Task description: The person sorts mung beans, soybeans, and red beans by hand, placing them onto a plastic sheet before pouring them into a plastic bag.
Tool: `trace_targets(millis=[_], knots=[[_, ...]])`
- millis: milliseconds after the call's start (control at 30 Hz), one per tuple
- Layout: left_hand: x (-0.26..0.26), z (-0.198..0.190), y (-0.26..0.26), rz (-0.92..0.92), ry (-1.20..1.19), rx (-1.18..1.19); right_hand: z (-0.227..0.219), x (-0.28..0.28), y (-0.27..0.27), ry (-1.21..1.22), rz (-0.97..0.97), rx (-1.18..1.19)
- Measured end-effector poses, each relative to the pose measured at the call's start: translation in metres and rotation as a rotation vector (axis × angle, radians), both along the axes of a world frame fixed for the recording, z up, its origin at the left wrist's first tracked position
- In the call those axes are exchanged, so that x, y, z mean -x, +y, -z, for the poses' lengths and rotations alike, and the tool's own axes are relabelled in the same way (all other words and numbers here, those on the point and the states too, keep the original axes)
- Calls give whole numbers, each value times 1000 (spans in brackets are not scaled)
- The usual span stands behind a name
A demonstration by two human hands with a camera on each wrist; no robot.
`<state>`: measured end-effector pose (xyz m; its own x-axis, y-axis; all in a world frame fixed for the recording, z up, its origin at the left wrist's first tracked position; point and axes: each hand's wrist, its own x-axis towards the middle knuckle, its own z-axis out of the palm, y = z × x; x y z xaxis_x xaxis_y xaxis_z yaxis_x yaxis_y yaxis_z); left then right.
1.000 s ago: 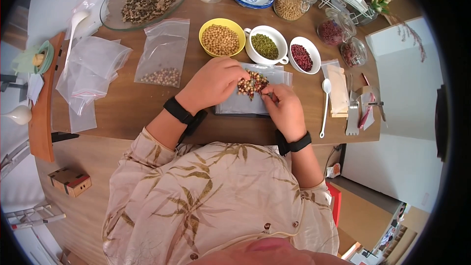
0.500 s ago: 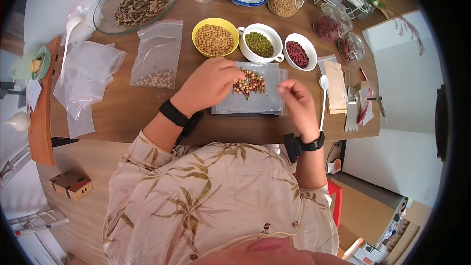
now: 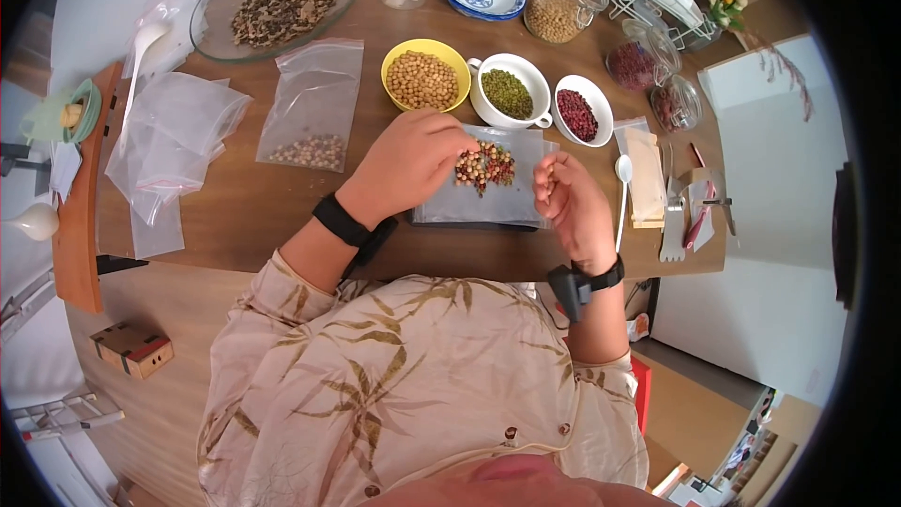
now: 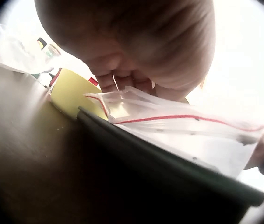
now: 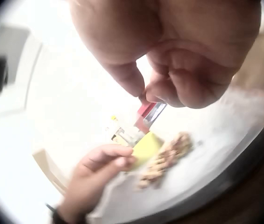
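A small heap of mixed beans [image 3: 484, 167], pale, red and green, lies on a flat clear zip bag [image 3: 469, 205] with a dark flat thing under it. My left hand [image 3: 410, 158] is at the heap's left side, its fingers bent and the thumb near the index fingertip. I cannot tell whether it pinches a bean. My right hand [image 3: 574, 207] is raised off the bag's right edge, palm turned inward and fingers curled. In the right wrist view a small brownish bean [image 5: 143, 99] shows between its thumb and fingertip.
Behind the heap stand a yellow bowl [image 3: 424, 49] of chickpeas, a white two-handled bowl [image 3: 483, 111] of green beans and a white bowl [image 3: 601, 99] of red beans. A white spoon [image 3: 624, 169] lies right. Another bag [image 3: 314, 99] with beans lies left.
My right hand has lifted from the heap and moved right, then its fingers have curled and turned inward. The left hand has stayed at the heap's left side.
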<state>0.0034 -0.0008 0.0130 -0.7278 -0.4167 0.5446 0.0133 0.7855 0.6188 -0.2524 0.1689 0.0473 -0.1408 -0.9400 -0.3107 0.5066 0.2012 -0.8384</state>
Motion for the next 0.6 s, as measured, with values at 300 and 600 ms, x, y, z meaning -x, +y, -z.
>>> trace_targets(millis=[300,600], knots=[[1,-1,9,61,28,7,-38,-43,-123,-183,-72,119],[-2,-3,3,-31,56,12,-40,-41,-100,290,30,206]])
